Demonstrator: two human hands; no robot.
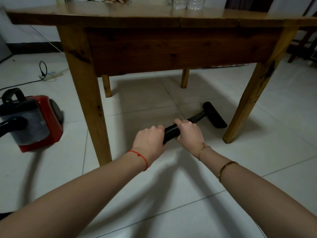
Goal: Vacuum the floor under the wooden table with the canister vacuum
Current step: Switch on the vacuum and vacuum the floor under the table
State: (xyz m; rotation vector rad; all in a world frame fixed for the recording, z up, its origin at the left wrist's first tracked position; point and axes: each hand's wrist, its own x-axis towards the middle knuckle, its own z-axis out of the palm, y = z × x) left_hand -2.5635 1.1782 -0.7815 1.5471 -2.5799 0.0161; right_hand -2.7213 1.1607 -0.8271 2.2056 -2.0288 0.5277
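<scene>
The wooden table [154, 48] stands ahead on pale floor tiles. A black ribbed vacuum hose [171, 133] runs low over the floor to a black floor nozzle [215, 117], which lies flat on the tiles beside the table's front right leg [248, 103]. My left hand [149, 141] grips the hose at its near end. My right hand [189, 131] grips it just ahead, closer to the nozzle. The red canister vacuum [37, 121] sits on the floor at the left, outside the front left leg [85, 93].
A white power strip [51, 75] with a black cord lies on the floor at the back left. Clear plastic bottles [188, 3] stand on the tabletop. Two rear table legs [185, 78] show under the apron. A dark wooden chair [305, 43] stands at the far right.
</scene>
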